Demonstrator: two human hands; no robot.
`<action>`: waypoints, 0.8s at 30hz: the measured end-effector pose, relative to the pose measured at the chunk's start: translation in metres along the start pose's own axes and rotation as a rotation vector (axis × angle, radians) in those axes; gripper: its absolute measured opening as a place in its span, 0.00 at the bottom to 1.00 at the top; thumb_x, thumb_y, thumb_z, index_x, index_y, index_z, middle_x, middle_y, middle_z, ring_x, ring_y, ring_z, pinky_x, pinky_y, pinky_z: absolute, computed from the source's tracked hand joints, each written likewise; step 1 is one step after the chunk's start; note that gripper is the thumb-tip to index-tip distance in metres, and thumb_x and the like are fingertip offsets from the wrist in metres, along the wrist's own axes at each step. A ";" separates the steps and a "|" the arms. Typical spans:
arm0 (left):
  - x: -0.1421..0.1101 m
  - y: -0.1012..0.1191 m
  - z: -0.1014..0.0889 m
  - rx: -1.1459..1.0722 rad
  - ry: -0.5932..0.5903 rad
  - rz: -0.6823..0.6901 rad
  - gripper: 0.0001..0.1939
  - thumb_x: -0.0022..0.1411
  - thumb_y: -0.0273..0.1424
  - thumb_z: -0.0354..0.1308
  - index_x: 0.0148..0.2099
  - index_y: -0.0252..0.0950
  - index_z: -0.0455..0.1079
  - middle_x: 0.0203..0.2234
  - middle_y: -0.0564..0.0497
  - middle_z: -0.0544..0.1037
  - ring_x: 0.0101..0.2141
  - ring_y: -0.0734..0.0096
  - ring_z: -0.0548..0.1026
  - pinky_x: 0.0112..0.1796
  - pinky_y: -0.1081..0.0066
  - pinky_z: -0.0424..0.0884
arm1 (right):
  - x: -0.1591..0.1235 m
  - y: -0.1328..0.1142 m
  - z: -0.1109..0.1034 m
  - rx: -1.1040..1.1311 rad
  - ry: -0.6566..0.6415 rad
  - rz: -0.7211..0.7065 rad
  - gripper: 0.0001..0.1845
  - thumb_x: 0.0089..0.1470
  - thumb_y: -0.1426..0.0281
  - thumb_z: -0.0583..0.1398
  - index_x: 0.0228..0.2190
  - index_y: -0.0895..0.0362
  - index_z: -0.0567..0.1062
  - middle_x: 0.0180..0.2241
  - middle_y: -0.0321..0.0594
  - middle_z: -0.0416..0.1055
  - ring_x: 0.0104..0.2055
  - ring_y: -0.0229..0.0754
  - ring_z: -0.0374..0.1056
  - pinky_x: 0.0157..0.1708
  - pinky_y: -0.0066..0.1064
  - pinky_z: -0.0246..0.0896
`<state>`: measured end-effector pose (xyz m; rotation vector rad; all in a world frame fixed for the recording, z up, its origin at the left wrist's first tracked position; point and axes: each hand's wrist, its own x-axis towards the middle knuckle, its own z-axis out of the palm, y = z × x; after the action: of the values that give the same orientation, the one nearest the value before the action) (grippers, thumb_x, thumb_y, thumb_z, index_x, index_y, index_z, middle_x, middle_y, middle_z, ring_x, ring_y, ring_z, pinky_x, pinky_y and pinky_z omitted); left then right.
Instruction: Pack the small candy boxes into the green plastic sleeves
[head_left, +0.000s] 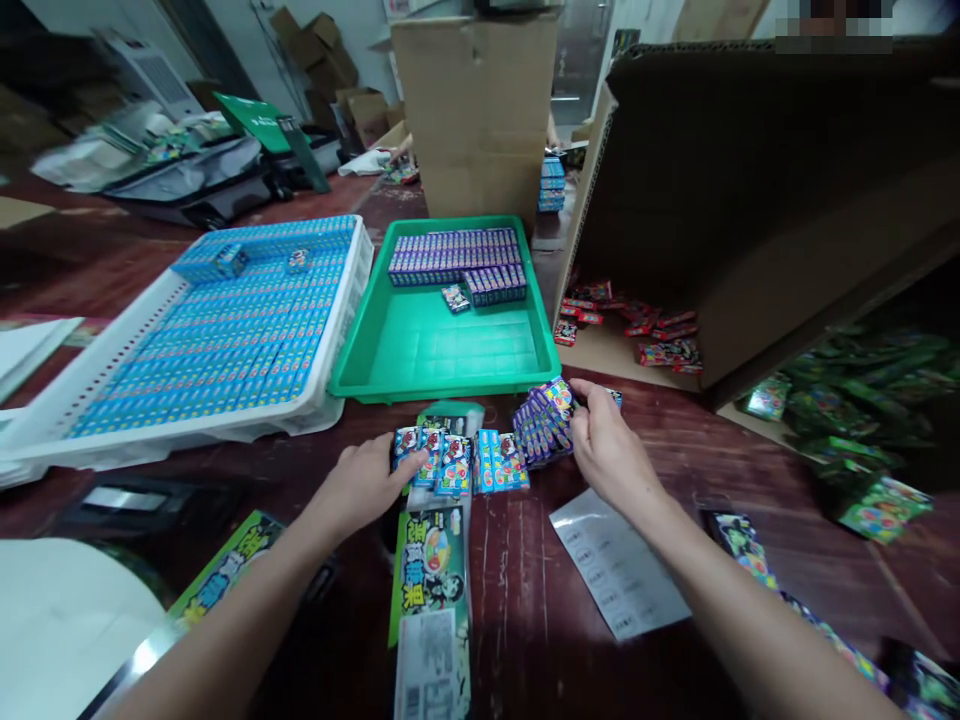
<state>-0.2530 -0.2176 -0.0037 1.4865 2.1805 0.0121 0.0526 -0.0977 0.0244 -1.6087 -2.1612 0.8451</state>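
Observation:
My left hand (367, 485) is closed at the left end of a row of small blue candy boxes (454, 465), its thumb lying over them. More blue boxes (501, 462) continue the row to the right. My right hand (609, 438) grips the right end of a slanted stack of small purple candy boxes (544, 425), which touches or nearly touches the blue ones. Its fingertips are partly hidden behind the stack. Beneath the blue boxes lies a green printed candy bag (431, 570) with a clear lower part. A sheet of printed labels (619, 565) rests under my right forearm.
A white crate (349, 300) packed with blue boxes stands left. Behind my hands is a green tray (450, 385) holding purple boxes. At right, an open carton (780, 240) contains red packets (667, 350); green packets (877, 400) lie beyond. A round white surface (67, 630) sits front left.

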 end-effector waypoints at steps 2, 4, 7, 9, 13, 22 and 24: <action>-0.003 0.012 0.006 -0.064 0.010 -0.006 0.37 0.66 0.55 0.48 0.63 0.30 0.65 0.49 0.35 0.79 0.52 0.40 0.75 0.52 0.52 0.68 | 0.000 -0.002 0.000 -0.016 -0.011 0.015 0.26 0.67 0.67 0.45 0.62 0.58 0.63 0.62 0.55 0.68 0.57 0.60 0.71 0.53 0.52 0.67; -0.008 0.028 0.008 -0.183 0.015 -0.025 0.43 0.64 0.55 0.52 0.69 0.29 0.57 0.50 0.36 0.77 0.48 0.44 0.77 0.50 0.53 0.70 | -0.001 -0.004 -0.001 -0.046 -0.021 0.028 0.26 0.67 0.67 0.45 0.62 0.58 0.63 0.59 0.55 0.71 0.55 0.59 0.73 0.51 0.49 0.68; -0.015 0.050 0.011 -0.360 0.004 0.044 0.44 0.62 0.54 0.56 0.71 0.33 0.54 0.52 0.38 0.73 0.46 0.50 0.78 0.48 0.54 0.73 | -0.002 -0.009 -0.005 -0.115 -0.040 0.049 0.26 0.67 0.67 0.45 0.63 0.58 0.62 0.54 0.55 0.75 0.49 0.57 0.76 0.46 0.46 0.69; -0.015 0.057 0.015 -0.395 0.023 0.149 0.44 0.59 0.52 0.60 0.70 0.36 0.55 0.54 0.39 0.70 0.50 0.49 0.76 0.52 0.52 0.72 | -0.003 -0.012 -0.008 -0.150 -0.057 0.065 0.26 0.67 0.67 0.45 0.63 0.58 0.62 0.53 0.55 0.77 0.46 0.57 0.78 0.44 0.45 0.69; -0.003 0.049 0.027 -0.397 0.043 0.306 0.55 0.49 0.48 0.71 0.72 0.39 0.49 0.64 0.36 0.57 0.64 0.43 0.64 0.61 0.49 0.65 | -0.001 -0.011 -0.013 -0.124 -0.064 0.051 0.27 0.67 0.68 0.45 0.65 0.58 0.61 0.54 0.55 0.75 0.49 0.59 0.76 0.47 0.47 0.70; 0.011 0.040 0.028 -0.248 0.070 0.449 0.51 0.52 0.45 0.71 0.72 0.40 0.52 0.64 0.38 0.65 0.64 0.39 0.61 0.62 0.44 0.60 | 0.014 0.002 -0.021 -0.128 -0.095 -0.223 0.28 0.68 0.68 0.47 0.65 0.46 0.67 0.64 0.45 0.62 0.59 0.54 0.69 0.60 0.47 0.66; 0.010 0.046 0.023 -0.222 0.105 0.488 0.49 0.52 0.46 0.72 0.71 0.42 0.55 0.62 0.39 0.67 0.63 0.39 0.62 0.62 0.43 0.59 | 0.016 0.003 -0.021 -0.141 -0.100 -0.243 0.28 0.68 0.68 0.48 0.66 0.48 0.66 0.64 0.45 0.62 0.59 0.54 0.69 0.61 0.48 0.66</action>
<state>-0.2066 -0.1967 -0.0152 1.8743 1.7674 0.4890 0.0618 -0.0765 0.0370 -1.3519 -2.4731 0.7276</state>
